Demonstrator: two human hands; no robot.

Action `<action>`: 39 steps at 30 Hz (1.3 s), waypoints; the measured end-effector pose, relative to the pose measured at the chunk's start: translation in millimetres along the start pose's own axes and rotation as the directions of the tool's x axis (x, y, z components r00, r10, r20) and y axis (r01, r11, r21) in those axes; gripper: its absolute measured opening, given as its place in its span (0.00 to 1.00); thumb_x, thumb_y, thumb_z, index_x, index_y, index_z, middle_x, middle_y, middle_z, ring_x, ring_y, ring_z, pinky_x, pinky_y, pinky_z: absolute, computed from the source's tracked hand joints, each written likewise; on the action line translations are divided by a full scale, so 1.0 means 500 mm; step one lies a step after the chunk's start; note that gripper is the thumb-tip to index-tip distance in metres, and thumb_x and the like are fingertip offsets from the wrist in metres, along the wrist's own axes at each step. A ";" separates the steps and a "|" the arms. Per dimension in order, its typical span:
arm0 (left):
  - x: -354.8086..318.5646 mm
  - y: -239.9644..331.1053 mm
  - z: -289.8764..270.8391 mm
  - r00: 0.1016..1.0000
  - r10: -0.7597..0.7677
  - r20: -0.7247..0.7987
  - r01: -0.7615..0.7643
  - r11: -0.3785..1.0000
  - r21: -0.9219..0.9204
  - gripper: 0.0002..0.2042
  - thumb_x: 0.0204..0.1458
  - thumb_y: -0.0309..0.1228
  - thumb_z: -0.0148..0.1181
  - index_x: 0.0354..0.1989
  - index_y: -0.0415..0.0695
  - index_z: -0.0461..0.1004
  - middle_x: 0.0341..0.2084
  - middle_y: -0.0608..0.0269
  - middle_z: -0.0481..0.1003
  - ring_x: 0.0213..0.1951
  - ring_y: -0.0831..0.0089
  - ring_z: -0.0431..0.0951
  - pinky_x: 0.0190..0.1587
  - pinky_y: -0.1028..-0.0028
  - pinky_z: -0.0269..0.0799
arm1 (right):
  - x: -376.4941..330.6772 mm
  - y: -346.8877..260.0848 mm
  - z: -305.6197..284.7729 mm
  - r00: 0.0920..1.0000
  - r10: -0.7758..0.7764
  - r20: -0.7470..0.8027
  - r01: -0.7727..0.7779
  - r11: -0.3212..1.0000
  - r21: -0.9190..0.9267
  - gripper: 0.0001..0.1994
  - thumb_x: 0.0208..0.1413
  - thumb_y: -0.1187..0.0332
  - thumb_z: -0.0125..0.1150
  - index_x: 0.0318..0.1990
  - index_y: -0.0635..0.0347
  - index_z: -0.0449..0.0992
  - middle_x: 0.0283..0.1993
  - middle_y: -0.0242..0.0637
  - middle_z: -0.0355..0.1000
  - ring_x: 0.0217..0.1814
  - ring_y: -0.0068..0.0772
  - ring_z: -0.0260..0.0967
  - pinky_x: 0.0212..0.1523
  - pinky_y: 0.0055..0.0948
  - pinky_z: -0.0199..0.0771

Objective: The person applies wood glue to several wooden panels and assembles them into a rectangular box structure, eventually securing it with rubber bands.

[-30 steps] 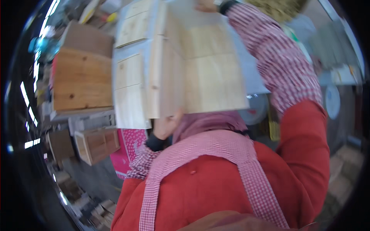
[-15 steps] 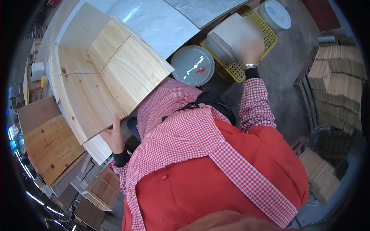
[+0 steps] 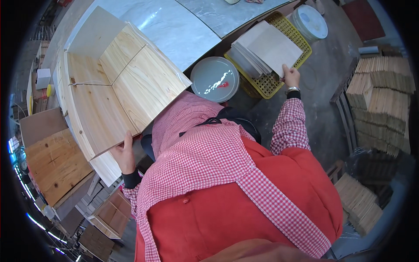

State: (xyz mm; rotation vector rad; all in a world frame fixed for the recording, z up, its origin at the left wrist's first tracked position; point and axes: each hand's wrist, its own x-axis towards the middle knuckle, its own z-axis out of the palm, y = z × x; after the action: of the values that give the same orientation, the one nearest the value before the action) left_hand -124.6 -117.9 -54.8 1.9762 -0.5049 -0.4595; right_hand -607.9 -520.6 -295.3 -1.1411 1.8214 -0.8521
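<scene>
Hands on wooden box and pale sheets.
Left hand [image 3: 125, 153] grips the lower edge of the open wooden box [image 3: 118, 87] resting on the grey desk [image 3: 174, 26]; right hand [image 3: 290, 76] pinches the top pale sheet [image 3: 273, 46] stacked in the yellow basket [image 3: 301, 39] beside a round grey lid [image 3: 214, 78].

One yellow plastic crate [image 3: 301, 41], two round bucket lids [image 3: 214, 79] (one grey, one white), one pine box assembly [image 3: 118, 87] and two visible hands.
</scene>
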 end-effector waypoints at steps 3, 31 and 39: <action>0.001 0.012 -0.001 0.997 0.048 0.064 -0.048 0.999 -0.001 0.18 0.59 0.25 0.63 0.54 0.29 0.70 0.44 0.52 0.77 0.43 0.70 0.78 0.48 0.72 0.75 | 0.002 -0.022 -0.076 0.979 -0.153 -0.136 0.137 0.983 -0.121 0.17 0.53 0.58 0.70 0.35 0.65 0.76 0.27 0.38 0.74 0.28 0.32 0.73 0.30 0.32 0.76; 0.153 0.198 -0.147 0.903 0.136 0.408 -0.007 0.953 -0.303 0.41 0.58 0.44 0.61 0.75 0.41 0.48 0.64 0.54 0.64 0.64 0.67 0.67 0.63 0.67 0.64 | -0.519 -0.898 0.473 -0.448 -0.696 0.561 0.882 -0.242 0.404 0.07 0.56 0.69 0.55 0.38 0.62 0.73 0.32 0.53 0.74 0.37 0.57 0.74 0.37 0.47 0.73; 0.157 0.214 -0.136 0.914 0.096 0.394 0.012 0.965 -0.261 0.41 0.53 0.34 0.64 0.74 0.41 0.49 0.64 0.51 0.64 0.63 0.69 0.67 0.62 0.72 0.65 | -0.526 -0.889 0.526 -0.451 -0.689 0.567 0.879 -0.230 0.419 0.07 0.56 0.67 0.55 0.37 0.61 0.73 0.32 0.52 0.74 0.38 0.57 0.74 0.38 0.48 0.72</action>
State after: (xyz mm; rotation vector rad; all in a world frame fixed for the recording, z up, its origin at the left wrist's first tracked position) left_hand -39.2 -153.0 62.2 1.6161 -0.7062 -0.8725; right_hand -136.1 -472.2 37.5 -2.7714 -0.2395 -0.6509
